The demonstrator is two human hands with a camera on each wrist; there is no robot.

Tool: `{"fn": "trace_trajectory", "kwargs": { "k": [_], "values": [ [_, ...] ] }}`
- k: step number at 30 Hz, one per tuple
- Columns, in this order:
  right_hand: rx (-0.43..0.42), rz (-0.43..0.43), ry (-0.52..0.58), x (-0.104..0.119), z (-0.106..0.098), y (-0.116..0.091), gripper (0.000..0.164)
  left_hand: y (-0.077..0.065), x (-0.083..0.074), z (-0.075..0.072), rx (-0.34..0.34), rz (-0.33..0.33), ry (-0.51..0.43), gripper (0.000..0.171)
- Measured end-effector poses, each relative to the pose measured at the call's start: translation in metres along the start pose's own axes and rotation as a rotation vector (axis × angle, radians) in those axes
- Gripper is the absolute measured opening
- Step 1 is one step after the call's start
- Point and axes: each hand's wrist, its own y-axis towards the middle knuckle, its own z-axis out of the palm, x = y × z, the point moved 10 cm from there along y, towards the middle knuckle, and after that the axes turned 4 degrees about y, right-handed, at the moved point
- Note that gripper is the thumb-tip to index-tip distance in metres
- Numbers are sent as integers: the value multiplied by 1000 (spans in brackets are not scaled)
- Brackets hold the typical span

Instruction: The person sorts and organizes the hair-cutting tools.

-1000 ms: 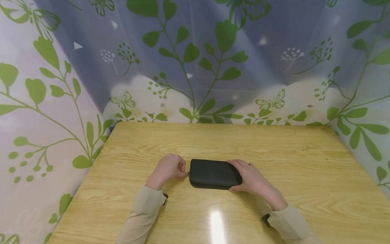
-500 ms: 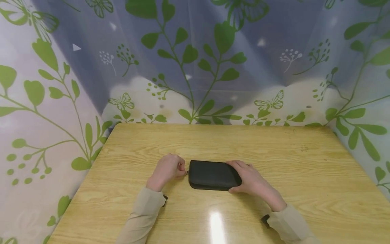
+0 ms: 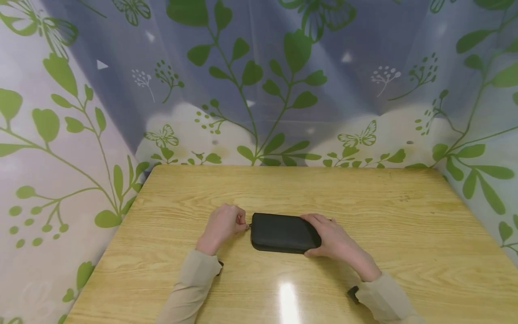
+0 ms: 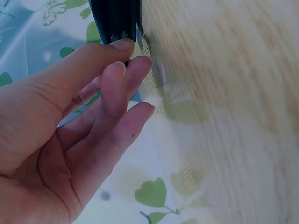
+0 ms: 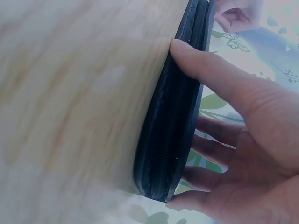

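A black zip wallet (image 3: 283, 233) lies flat on the wooden table in the head view. At its left end, my left hand (image 3: 223, 226) pinches the small zipper pull (image 3: 249, 226) between thumb and fingers. In the left wrist view the thumb and fingers meet just below the wallet's end (image 4: 114, 21) and mostly hide the pull. My right hand (image 3: 333, 238) grips the wallet's right end, thumb on the near edge and fingers over the far side. Along the wallet's edge in the right wrist view, the zipper (image 5: 170, 121) runs with its teeth appearing closed.
The wood-grain table (image 3: 384, 211) stretches around the wallet on all sides. Behind it and to both sides hangs a curtain (image 3: 259, 90) printed with leaves and butterflies. A bright light reflection (image 3: 288, 301) shows on the near part of the table.
The zipper pull at the wallet's left end has shifted slightly toward the far side, still pinched by my left hand. My right hand keeps its grip, and the wallet has barely moved.
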Motion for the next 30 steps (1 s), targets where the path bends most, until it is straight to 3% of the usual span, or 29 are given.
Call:
{"fn": "trace_trajectory", "kwargs": {
  "k": [18, 30],
  "values": [
    [-2, -26, -8, 2, 0, 1, 89, 2, 0, -4, -68, 1, 20, 29],
    [26, -27, 0, 2, 0, -1, 89, 3, 6, -4, -70, -54, 3, 28]
  ]
}}
